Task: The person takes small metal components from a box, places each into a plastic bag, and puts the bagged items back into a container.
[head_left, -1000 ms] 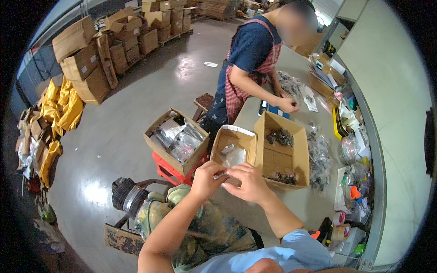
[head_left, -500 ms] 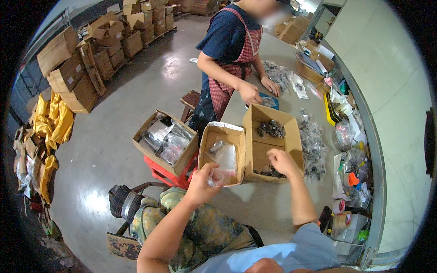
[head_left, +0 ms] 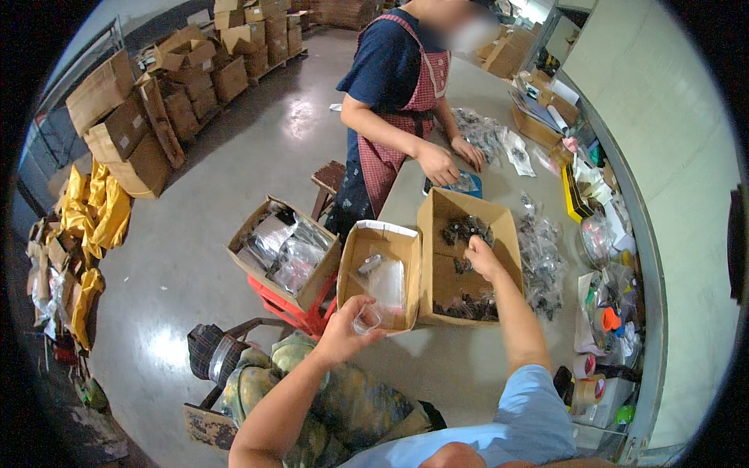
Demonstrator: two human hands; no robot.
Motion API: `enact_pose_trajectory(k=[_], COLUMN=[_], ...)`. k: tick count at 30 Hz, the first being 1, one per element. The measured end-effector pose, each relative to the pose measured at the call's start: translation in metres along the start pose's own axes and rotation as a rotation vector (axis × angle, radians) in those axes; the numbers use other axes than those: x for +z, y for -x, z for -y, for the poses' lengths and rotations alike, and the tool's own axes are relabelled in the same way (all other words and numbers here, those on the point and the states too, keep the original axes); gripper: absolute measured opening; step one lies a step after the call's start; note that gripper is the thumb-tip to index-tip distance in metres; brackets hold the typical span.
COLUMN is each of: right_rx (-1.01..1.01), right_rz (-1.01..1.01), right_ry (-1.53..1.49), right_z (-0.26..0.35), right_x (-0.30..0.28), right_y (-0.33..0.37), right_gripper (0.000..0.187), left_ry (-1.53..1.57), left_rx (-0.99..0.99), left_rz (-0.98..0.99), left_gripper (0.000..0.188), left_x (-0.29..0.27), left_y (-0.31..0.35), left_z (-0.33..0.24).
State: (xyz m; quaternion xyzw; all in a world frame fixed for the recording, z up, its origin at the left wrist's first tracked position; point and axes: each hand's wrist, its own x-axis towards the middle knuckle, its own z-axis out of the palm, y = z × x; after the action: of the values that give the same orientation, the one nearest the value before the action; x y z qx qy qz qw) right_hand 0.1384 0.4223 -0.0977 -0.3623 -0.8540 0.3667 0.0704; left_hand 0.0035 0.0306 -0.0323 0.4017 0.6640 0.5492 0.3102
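My left hand (head_left: 342, 334) is closed on a clear plastic bag (head_left: 367, 319) at the near edge of a small open carton (head_left: 402, 318). Inside that carton lie flat clear bags (head_left: 385, 285). My right hand (head_left: 485, 259) reaches into a larger cardboard box (head_left: 438, 269) beside it, fingers pinched together at the near side of a heap of small black parts (head_left: 466, 228). Whatever those fingers hold is too small to make out. More black parts (head_left: 468, 306) lie along the box's near side.
Filled clear bags (head_left: 542, 257) line the table right of the box. A carton of bagged items (head_left: 284, 243) stands on a red stool (head_left: 292, 312). Across the table a co-worker's hands (head_left: 438, 164) work over a blue tray (head_left: 466, 184). Tape rolls (head_left: 587, 390) sit at right.
My right hand has moved from the near part of the large box to the far heap, its fingers now pinched. My left hand, still holding the bag, sits slightly lower in view.
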Motion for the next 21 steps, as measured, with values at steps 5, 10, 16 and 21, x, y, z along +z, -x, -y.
enact_pose_trajectory(k=[5,10,16,21], right_rx=[0.241,0.403,-0.191,-0.835], right_rz=[-0.156,-0.085,0.112,0.31], right_ry=[0.197,0.027,-0.243,0.153], right_z=[0.002,0.021,0.126,0.241], right_x=[0.031,0.039,0.004,0.008], right_y=[-0.055,-0.041,0.04,0.134], right_gripper=[0.049,0.041,0.025,0.034], left_ry=[0.081,0.115,0.276,0.501], left_rx=[0.035,-0.005,-0.056,-0.154], left_rz=[0.011,-0.005,0.065,0.221], left_gripper=[0.057,0.059,0.053,0.051], left_x=[0.001,-0.003,-0.002,-0.003], left_y=[-0.01,-0.007,-0.005,-0.002], left_z=[0.005,0.011,0.014,-0.004])
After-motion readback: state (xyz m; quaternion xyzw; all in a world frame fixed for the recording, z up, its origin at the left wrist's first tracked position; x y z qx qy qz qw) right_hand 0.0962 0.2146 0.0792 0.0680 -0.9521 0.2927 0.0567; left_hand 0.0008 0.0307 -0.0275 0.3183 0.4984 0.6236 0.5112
